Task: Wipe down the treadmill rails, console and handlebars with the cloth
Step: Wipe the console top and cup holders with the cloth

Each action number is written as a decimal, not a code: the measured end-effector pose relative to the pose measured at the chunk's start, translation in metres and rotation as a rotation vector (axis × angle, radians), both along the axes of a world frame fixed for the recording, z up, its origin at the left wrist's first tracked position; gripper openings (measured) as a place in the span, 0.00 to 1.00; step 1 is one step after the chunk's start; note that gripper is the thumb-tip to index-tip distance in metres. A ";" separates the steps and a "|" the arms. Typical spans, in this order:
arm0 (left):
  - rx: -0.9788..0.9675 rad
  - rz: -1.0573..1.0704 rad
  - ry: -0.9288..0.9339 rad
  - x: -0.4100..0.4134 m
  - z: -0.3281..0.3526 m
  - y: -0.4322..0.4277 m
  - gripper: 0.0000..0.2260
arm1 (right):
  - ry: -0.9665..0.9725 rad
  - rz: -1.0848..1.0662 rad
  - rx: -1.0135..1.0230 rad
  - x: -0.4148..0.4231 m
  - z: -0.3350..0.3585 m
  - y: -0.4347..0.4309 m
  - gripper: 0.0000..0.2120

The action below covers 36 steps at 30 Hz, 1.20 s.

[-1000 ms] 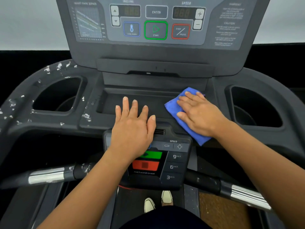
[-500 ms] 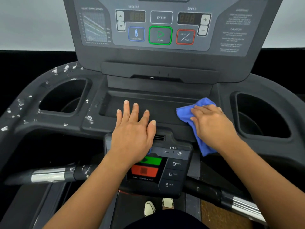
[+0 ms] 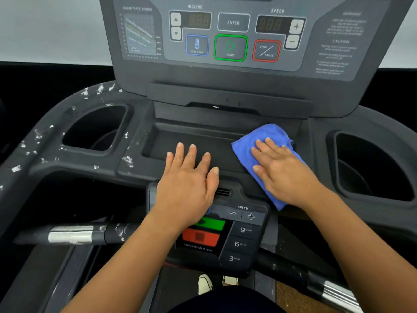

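Observation:
A blue cloth (image 3: 259, 138) lies on the right end of the shallow tray (image 3: 180, 136) in the dark treadmill console (image 3: 228, 98). My right hand (image 3: 282, 170) lies flat on the cloth with straight fingers, pressing it against the surface. Flat beside it, my left hand (image 3: 189, 184) rests on the tray's front lip and the top of the lower control pad (image 3: 239, 233). The left handlebar (image 3: 74, 234) and right handlebar (image 3: 316, 281) run below my forearms. The upper panel with its buttons (image 3: 230, 47) rises behind the tray.
Deep cup holders open at the left (image 3: 97, 129) and right (image 3: 372, 166) of the tray. White flaking marks (image 3: 36, 136) dot the left side of the console frame. My shoes (image 3: 205, 284) stand on the belt below.
My right hand slid the cloth right half a second ago and has now come back a little left and forward, fingers spread flatter. My left hand has stayed in place.

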<state>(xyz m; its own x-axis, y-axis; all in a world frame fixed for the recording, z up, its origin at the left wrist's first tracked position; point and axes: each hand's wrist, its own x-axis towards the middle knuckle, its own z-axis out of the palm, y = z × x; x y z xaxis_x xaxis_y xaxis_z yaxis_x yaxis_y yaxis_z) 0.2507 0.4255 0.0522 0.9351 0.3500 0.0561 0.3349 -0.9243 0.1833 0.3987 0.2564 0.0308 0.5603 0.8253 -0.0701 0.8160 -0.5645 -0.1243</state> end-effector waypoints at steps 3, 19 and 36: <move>-0.007 -0.006 -0.006 0.001 -0.002 0.000 0.28 | -0.002 0.135 0.046 0.006 0.000 0.027 0.26; 0.067 0.098 -0.187 -0.013 -0.006 -0.010 0.23 | -0.029 0.274 0.058 0.023 -0.003 0.050 0.25; 0.109 0.061 -0.220 -0.023 -0.015 -0.002 0.22 | 0.147 0.513 -0.059 0.021 0.009 0.093 0.22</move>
